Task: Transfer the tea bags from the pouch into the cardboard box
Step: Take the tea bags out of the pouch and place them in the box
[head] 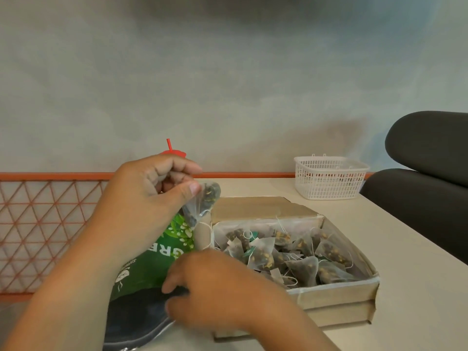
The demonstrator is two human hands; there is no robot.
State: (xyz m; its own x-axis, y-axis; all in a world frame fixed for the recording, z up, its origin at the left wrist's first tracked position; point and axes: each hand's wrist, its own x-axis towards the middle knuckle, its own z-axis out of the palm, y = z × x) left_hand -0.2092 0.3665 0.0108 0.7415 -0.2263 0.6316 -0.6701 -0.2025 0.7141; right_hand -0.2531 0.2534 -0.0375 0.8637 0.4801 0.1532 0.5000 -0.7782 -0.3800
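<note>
On the pale desk (410, 287) the open cardboard box (331, 298) already holds a heap of tea bags (291, 257), and the green pouch (152, 264) lies against its left wall. The right hand (212, 287) is curled at the pouch mouth, too blurred to tell whether it grips the rim. The left hand (149, 198) pinches one tea bag (202, 206) above the pouch, just left of the box. This looks like the carrying step; next, probably a move right over the box, then a release
</note>
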